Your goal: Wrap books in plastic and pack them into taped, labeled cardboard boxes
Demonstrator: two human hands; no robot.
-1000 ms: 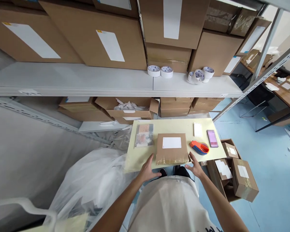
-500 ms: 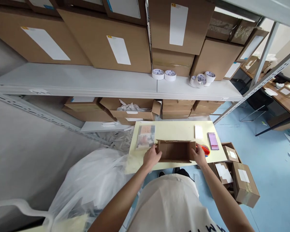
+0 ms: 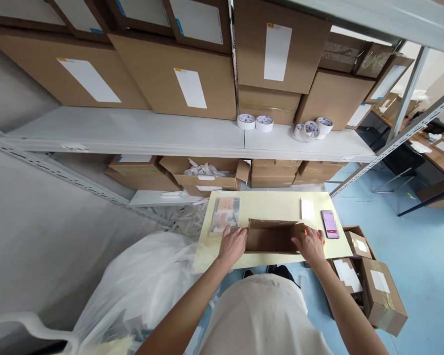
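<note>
An open brown cardboard box (image 3: 272,238) sits near the front edge of a pale yellow table (image 3: 268,203), its hollow side facing up toward me. My left hand (image 3: 233,244) grips its left end, the fingers closed at the edge. At the right end, my right hand (image 3: 311,245) holds the side wall, its thumb on the inner side and its fingers outside. Behind those fingers, a red-orange object (image 3: 323,236) is mostly hidden. A clear-wrapped flat item with printed pictures (image 3: 225,215) lies left of the box.
A white card (image 3: 307,209) and a phone (image 3: 330,224) lie at the table's right. Shelves (image 3: 151,129) behind hold large cartons and tape rolls (image 3: 264,123). Packed cartons (image 3: 383,293) stand on the floor at right. A big translucent plastic bag (image 3: 140,281) bulges at left.
Both hands stay at the box ends. My right fingers have moved outward over the red-orange object, covering most of it. The whole view has shifted slightly.
</note>
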